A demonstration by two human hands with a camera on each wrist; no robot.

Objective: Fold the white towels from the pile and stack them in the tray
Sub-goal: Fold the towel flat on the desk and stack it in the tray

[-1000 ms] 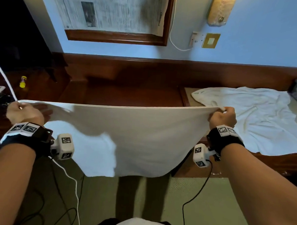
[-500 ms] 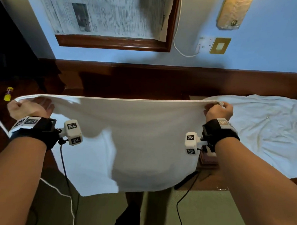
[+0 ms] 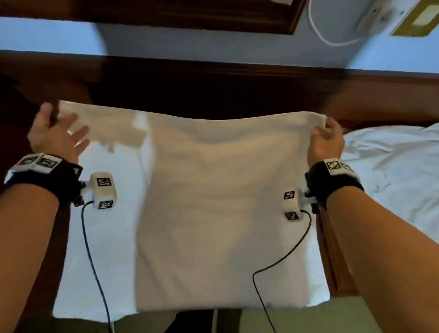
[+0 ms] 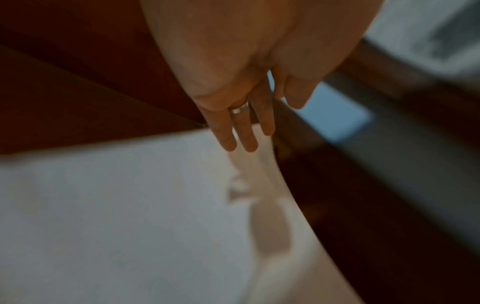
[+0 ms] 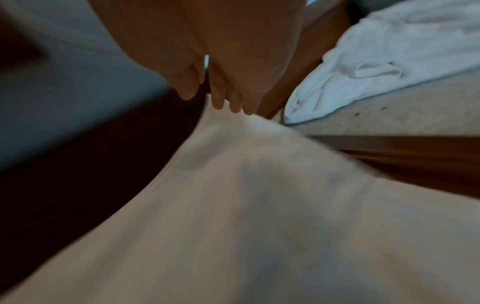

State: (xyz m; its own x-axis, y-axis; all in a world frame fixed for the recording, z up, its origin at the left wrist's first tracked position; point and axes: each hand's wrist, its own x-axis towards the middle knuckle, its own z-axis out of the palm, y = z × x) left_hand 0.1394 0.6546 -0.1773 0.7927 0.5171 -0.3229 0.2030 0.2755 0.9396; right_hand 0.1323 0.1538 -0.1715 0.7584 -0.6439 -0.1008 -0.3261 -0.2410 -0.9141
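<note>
A white towel (image 3: pixel 211 203) is spread out flat, its far edge stretched between two far corners and sagging slightly in the middle. Its left strip appears paler and bluish, the broad middle and right part warmer and cream-toned, with a soft vertical crease between them. The near edge hangs past the front edge of the dark wooden surface (image 3: pixel 204 90). To the right, the pile of white towels (image 3: pixel 399 174) lies rumpled and unfolded on a pale surface, just beside the spread towel's right edge. A tray cannot be made out.
</note>
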